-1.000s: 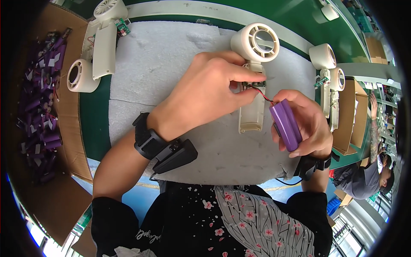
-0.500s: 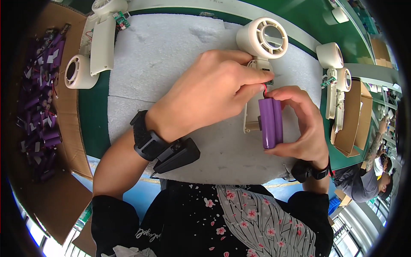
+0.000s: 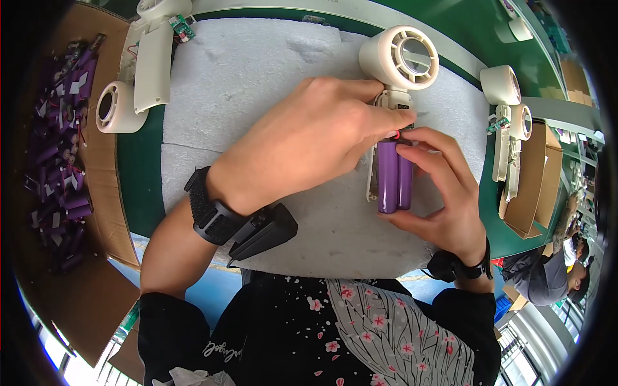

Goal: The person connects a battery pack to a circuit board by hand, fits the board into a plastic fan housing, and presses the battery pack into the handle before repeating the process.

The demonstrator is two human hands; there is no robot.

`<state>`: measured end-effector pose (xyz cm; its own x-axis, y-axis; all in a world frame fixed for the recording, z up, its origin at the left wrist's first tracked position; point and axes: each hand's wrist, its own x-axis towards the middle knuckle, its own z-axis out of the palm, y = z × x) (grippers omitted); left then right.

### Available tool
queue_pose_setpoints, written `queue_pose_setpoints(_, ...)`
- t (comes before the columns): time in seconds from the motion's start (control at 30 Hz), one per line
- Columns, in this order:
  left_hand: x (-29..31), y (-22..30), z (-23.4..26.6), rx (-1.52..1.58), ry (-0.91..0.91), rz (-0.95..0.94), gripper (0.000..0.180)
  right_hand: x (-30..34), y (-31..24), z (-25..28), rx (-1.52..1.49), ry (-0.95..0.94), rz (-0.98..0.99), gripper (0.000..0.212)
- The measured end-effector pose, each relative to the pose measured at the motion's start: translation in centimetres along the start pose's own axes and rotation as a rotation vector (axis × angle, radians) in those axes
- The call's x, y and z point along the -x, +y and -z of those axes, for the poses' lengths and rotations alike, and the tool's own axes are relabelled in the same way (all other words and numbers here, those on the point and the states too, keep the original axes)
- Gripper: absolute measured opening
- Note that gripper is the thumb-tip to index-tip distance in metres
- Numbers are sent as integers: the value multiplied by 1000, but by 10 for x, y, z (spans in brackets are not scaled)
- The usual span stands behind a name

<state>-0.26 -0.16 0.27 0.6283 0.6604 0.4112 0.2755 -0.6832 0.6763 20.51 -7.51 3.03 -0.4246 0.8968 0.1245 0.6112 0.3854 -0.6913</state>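
Battery pack [image 3: 387, 177] between both hands [image 3: 322, 138]

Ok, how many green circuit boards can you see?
2 clearly: one green circuit board by the upper-left fan housing, another green board at the right-side fan housings. The left hand may hide more.

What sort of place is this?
Probably a small-electronics workshop or factory: there's a carton of purple battery packs, an opened cream fan housing with a green circuit board, and another person at right.
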Motion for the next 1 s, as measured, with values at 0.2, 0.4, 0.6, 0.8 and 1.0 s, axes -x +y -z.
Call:
queue_pose_setpoints(0.2, 1, 2, 1, 17, -11, 41, 29, 6, -3, 1, -4, -24, -43, 66)
queue_pose_setpoints(0.4, 0, -1, -2, 59, 18, 16, 29, 6, -2, 3, 112, 13, 89, 55)
queue_pose_setpoints(0.6, -1, -2, -2, 69, 21, 15, 27, 4, -2, -1, 154, 24, 139, 43)
queue_pose_setpoints(0.8, -1, -1, -2, 65, 27, 27, 27, 4, -6, -8, 222, 86, 126, 41)
queue_pose_setpoints(1.0, 0, -1, -2, 123, 6, 93, 30, 4, -3, -12, 184, 95, 68, 47)
